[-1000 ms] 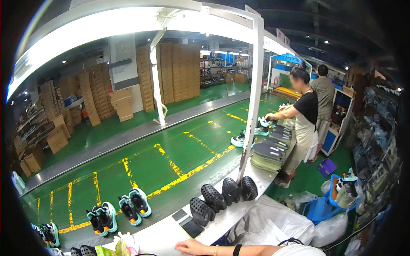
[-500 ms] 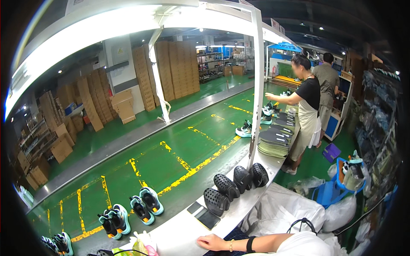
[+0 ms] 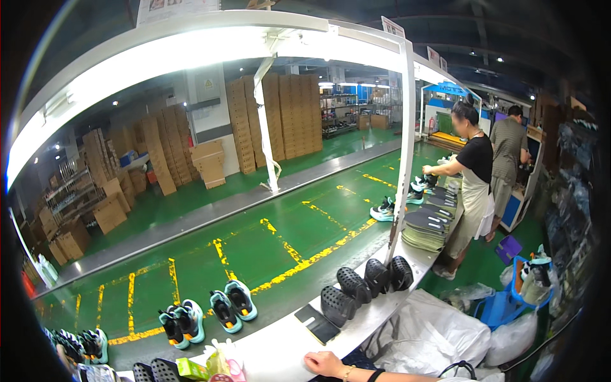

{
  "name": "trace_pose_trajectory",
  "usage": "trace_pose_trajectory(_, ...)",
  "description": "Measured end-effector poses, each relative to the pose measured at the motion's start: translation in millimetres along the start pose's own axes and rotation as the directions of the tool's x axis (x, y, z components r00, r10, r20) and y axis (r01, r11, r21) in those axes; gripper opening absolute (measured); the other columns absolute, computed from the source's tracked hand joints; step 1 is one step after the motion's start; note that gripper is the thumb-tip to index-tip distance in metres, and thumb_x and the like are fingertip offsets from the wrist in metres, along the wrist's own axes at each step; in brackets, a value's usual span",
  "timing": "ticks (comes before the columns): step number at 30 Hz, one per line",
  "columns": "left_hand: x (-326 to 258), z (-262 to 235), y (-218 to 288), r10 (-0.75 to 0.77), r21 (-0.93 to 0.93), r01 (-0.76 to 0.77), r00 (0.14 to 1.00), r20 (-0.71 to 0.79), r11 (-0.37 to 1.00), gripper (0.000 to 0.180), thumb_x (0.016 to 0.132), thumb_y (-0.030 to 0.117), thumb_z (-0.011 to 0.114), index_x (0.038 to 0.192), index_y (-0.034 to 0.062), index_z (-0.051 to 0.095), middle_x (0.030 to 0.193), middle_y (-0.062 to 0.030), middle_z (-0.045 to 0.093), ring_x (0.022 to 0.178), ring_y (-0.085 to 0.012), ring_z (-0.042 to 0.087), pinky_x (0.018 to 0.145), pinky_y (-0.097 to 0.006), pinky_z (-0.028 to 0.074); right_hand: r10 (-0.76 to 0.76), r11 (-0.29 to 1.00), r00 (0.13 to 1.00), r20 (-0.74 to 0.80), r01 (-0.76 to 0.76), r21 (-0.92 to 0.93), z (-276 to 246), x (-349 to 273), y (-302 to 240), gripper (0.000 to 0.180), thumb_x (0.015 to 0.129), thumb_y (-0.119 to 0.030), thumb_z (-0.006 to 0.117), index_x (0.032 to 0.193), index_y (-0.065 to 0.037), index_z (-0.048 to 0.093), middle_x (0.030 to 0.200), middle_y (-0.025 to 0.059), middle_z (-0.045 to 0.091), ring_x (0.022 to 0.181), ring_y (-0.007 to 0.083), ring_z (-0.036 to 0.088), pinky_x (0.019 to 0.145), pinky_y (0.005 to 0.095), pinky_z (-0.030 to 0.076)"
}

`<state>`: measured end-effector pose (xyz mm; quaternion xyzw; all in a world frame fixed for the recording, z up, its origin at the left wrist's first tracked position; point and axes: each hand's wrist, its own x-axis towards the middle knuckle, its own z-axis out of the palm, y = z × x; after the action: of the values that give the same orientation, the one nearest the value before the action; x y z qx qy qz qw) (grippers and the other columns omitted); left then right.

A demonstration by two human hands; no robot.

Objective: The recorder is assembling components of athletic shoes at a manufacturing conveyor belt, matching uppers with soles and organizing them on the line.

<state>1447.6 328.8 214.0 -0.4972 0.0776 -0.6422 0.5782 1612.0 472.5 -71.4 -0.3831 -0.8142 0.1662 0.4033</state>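
My right hand (image 3: 323,364) lies on the white bench top (image 3: 270,353) at the bottom, fingers loosely curled with nothing visible in them. Beyond it is a flat black rectangular thing (image 3: 316,323), perhaps a phone. Black clogs with holes (image 3: 338,305) stand in a row beside that. Pairs of black and teal sneakers (image 3: 234,305) stand on the green conveyor belt (image 3: 210,264) with yellow markings. At the lower left rim a small skin-coloured patch (image 3: 63,356) shows next to more sneakers; it may be my left hand, but its fingers cannot be made out.
Plastic packets (image 3: 219,363) and more black clogs (image 3: 156,370) lie at the near bench edge. A white post (image 3: 407,127) rises from the bench. A person (image 3: 474,172) works at the belt behind stacked insoles (image 3: 425,230). White sacking (image 3: 439,331) and a blue basket (image 3: 499,299) are at right.
The view has swung left and up, so the scene sits further right and lower. The co-worker's arm has come down slightly. My right hand still rests on the bench.
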Motion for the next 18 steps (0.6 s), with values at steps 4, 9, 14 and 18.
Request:
trace_pose_trajectory(4, -8.9, 23.1, 9.2, -0.046, 0.052, 0.05, 0.997, -0.069, 0.997, 0.045, 0.092, 0.023, 0.05, 0.13, 0.0008, 0.044, 0.136, -0.0136, 0.047, 0.125, -0.0267, 0.04, 0.105, -0.039, 0.031, 0.017, 0.999, 1.0, 0.016, -0.017, 0.028, -2.3, -3.0, 7.2, 0.009, 0.083, -0.017, 0.062, 0.086, -0.009, 0.065, 0.061, 0.0109, 0.06, 0.055, 0.0261, 0.062, 0.053, 0.0357, 0.049)
trace_pose_trajectory(9, -2.3, 45.7, 17.8, -0.045, 0.132, 0.064, 0.989, -0.139, 0.989, 0.044, 0.092, 0.023, 0.049, 0.13, 0.0008, 0.045, 0.134, -0.0133, 0.048, 0.126, -0.0269, 0.039, 0.107, -0.04, 0.029, -0.018, 0.999, 0.997, 0.077, 0.015, 0.032, -12.4, -3.0, 10.5, 0.01, 0.084, -0.017, 0.062, 0.086, -0.008, 0.065, 0.062, 0.0116, 0.06, 0.057, 0.027, 0.062, 0.054, 0.0364, 0.049)
trace_pose_trajectory(14, 11.4, 56.2, 16.0, -0.026, 0.176, 0.059, 0.983, -0.18, 0.983, 0.043, 0.093, 0.022, 0.048, 0.13, 0.0008, 0.045, 0.133, -0.013, 0.049, 0.128, -0.0271, 0.038, 0.109, -0.041, 0.028, -0.058, 0.998, 0.995, 0.083, 0.055, 0.038, -17.5, -1.5, 16.3, 0.01, 0.084, -0.017, 0.061, 0.085, -0.008, 0.064, 0.064, 0.013, 0.061, 0.059, 0.0285, 0.063, 0.056, 0.0376, 0.05)
trace_pose_trajectory(18, 19.1, 61.7, 4.1, 0.019, 0.202, 0.027, 0.975, -0.221, 0.979, 0.042, 0.093, 0.022, 0.047, 0.13, 0.0007, 0.045, 0.132, -0.0128, 0.05, 0.129, -0.0273, 0.038, 0.11, -0.042, 0.026, -0.038, 0.999, 0.996, 0.075, 0.038, -0.008, -22.7, -7.9, 16.5, 0.01, 0.084, -0.018, 0.061, 0.083, -0.008, 0.065, 0.064, 0.0125, 0.061, 0.06, 0.0277, 0.063, 0.055, 0.0368, 0.049)
